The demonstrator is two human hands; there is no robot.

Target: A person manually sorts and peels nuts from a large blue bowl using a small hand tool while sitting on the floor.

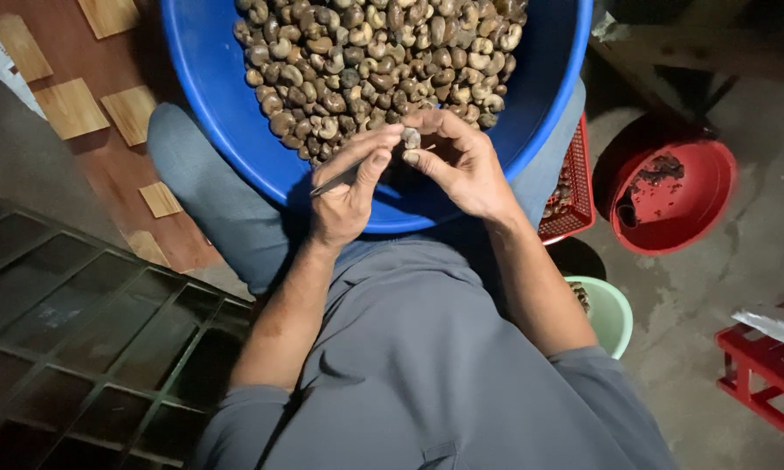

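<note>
A big blue basin [209, 96] rests on my lap, heaped with several brownish cashew nuts in their shells [374, 61]. My left hand [344, 196] grips a thin metal pick [335, 181] whose tip points toward my right hand. Over the basin's near edge, my right hand [466, 165] pinches a single nut [411, 137] between thumb and fingers. The two hands nearly touch at the nut.
A red slotted basket [573, 187] sits to the right of the basin, and beyond it a red bowl [675, 196] with dark scraps. By my right elbow stands a pale green bowl [612, 315]. A red crate [762, 370] is at far right, a dark paned grid [96, 348] at left.
</note>
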